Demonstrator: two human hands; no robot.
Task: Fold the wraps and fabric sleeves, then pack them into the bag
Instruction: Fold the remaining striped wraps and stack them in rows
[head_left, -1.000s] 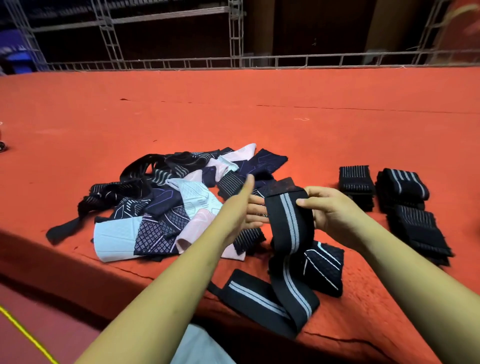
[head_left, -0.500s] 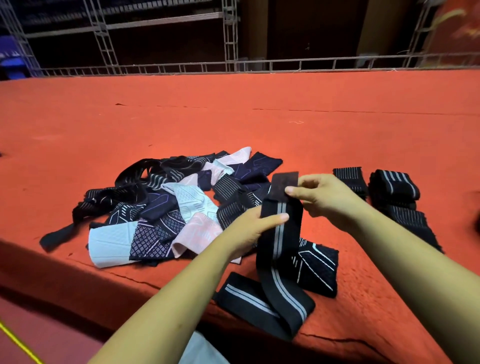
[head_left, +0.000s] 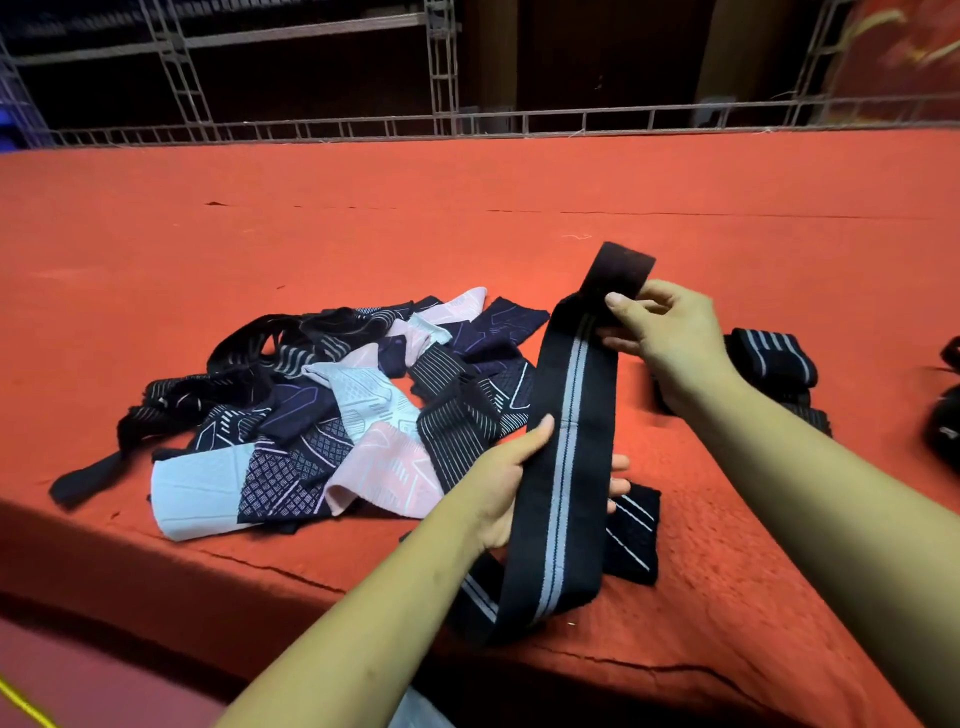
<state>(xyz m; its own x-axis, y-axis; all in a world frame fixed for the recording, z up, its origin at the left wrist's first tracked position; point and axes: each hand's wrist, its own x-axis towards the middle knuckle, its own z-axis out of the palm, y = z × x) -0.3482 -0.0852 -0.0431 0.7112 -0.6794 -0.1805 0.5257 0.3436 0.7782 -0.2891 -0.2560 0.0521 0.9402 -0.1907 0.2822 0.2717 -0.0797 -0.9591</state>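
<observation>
A long black wrap (head_left: 569, 415) with grey centre stripes stretches upright between both hands above the red table (head_left: 363, 228). My right hand (head_left: 660, 332) pinches it near its plain black top end. My left hand (head_left: 511, 488) holds it lower down, thumb in front and fingers behind. Its lower end loops down at the table's near edge. A loose pile of wraps and fabric sleeves (head_left: 332, 410), black, navy, pale blue and pink, lies to the left. Folded black striped wraps (head_left: 769, 358) sit on the right behind my right forearm.
A dark patterned sleeve (head_left: 631, 535) lies flat under the stretched wrap. A black object (head_left: 945, 426), partly cut off, sits at the right frame edge. A metal truss railing (head_left: 467, 124) runs along the table's far edge. The near table edge drops off below my forearms.
My right hand has lifted the wrap's top end up and to the right, drawing the wrap out longer. My left hand has slid lower along it.
</observation>
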